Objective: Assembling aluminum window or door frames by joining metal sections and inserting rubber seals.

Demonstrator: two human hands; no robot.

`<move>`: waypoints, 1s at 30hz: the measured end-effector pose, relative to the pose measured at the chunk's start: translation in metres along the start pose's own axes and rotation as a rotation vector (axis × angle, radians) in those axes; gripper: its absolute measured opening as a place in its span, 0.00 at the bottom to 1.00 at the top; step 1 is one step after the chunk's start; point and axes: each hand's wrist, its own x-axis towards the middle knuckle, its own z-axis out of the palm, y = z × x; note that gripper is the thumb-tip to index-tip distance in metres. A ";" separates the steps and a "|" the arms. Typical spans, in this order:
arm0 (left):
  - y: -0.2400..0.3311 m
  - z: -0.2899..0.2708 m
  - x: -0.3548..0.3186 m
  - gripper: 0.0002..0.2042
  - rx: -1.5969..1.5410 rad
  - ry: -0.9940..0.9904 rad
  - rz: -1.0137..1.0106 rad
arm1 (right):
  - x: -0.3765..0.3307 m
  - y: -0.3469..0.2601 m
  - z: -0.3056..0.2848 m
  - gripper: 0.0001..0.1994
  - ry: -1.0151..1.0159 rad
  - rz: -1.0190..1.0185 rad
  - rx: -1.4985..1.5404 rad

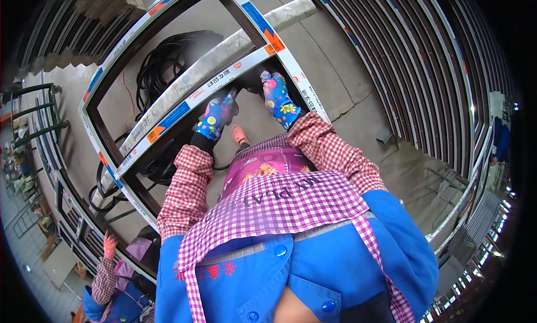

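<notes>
Wearing, nearest the camera, one blue jacket [397, 233] under one purple-checked apron [268, 211], presumably for shielding clothes from dirt. Reaching forward with left hand [215, 117] and right hand [278, 101], in two flower-patterned gloves [210, 127], into the near opening of one taped frame [293, 71], right at the grip and extending beyond. Counting two openings in view, divided by one crossbar [193, 102] just ahead of the left hand. Cannot tell, with fingertips dark and blurred near that crossbar, whether spread wide, drawn narrow or closed on anything. Perhaps spacing both hands apart for balance. Covering the wrists with two red-checked sleeves [187, 183], likely against scuffs. Passing under the frame, beyond the grip, with one pale wrapped beam [238, 43], probably for propping it off the floor [330, 77]. Farther left of the grip, one heap of black cable [159, 52]; below, between the hands, one pink shoe [239, 134]. Well right, one stack of long profiles [403, 65], too many to count, seemingly packed side by side for saving room. Behind left, one co-worker [120, 289], with one gloved hand raised.
</notes>
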 end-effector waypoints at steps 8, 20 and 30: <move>-0.030 -0.017 -0.034 0.23 0.811 0.323 0.561 | 0.044 0.062 -0.024 0.08 -0.051 0.315 0.285; 0.041 0.006 -0.051 0.30 0.930 0.644 1.018 | 0.009 -0.019 -0.012 0.01 -0.152 0.581 0.729; 0.059 0.025 0.018 0.24 1.180 0.539 0.829 | 0.014 -0.077 -0.033 0.11 -0.768 -0.027 -0.506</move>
